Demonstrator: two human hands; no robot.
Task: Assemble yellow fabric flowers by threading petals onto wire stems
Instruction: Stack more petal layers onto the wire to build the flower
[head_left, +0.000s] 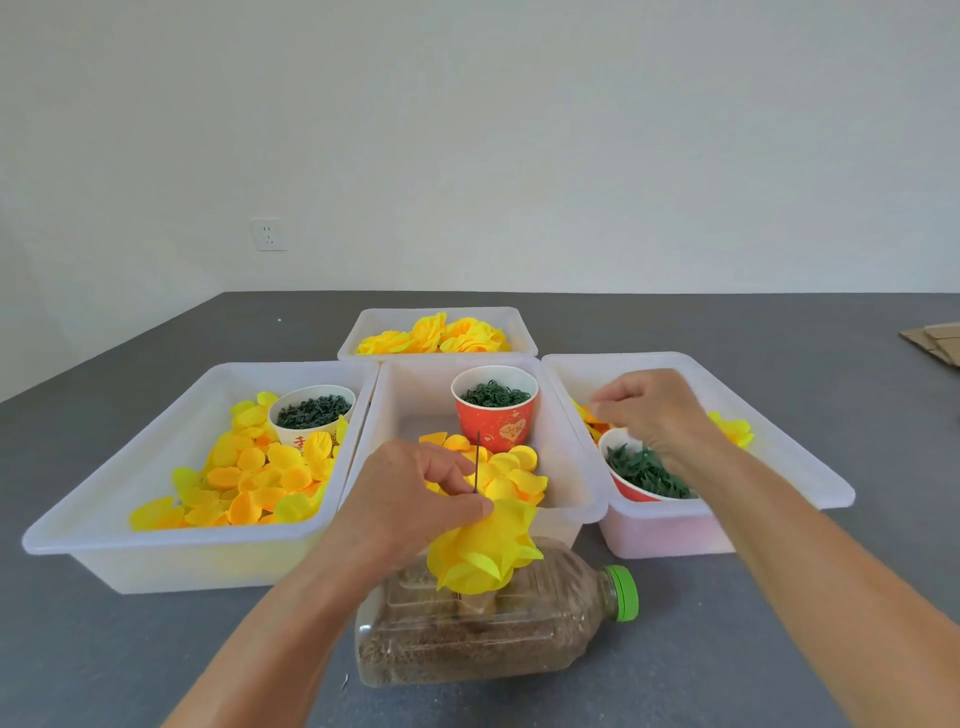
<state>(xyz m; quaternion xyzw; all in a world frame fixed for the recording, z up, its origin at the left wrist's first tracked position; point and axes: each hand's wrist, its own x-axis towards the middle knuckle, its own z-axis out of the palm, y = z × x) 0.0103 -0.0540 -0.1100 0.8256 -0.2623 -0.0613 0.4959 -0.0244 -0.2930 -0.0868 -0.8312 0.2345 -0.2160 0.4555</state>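
My left hand (410, 499) pinches a thin dark wire stem (477, 462) that stands upright, with yellow fabric petals (485, 551) threaded on it just below the fingers. The stem's lower end goes into a clear bottle (498, 629) lying on its side. My right hand (652, 415) reaches into the right tray (810, 467), fingers curled over orange petals (592, 418) beside a cup of green leaf pieces (647, 475); what the fingertips hold is hidden. Loose yellow petals (514, 475) lie in the middle tray (582, 499).
The left tray (104, 535) holds loose yellow petals and a white cup of dark green parts (311, 410). A red cup of green rings (496, 405) stands in the middle tray. The far tray (439, 317) holds finished flowers. Cardboard (935, 343) lies far right.
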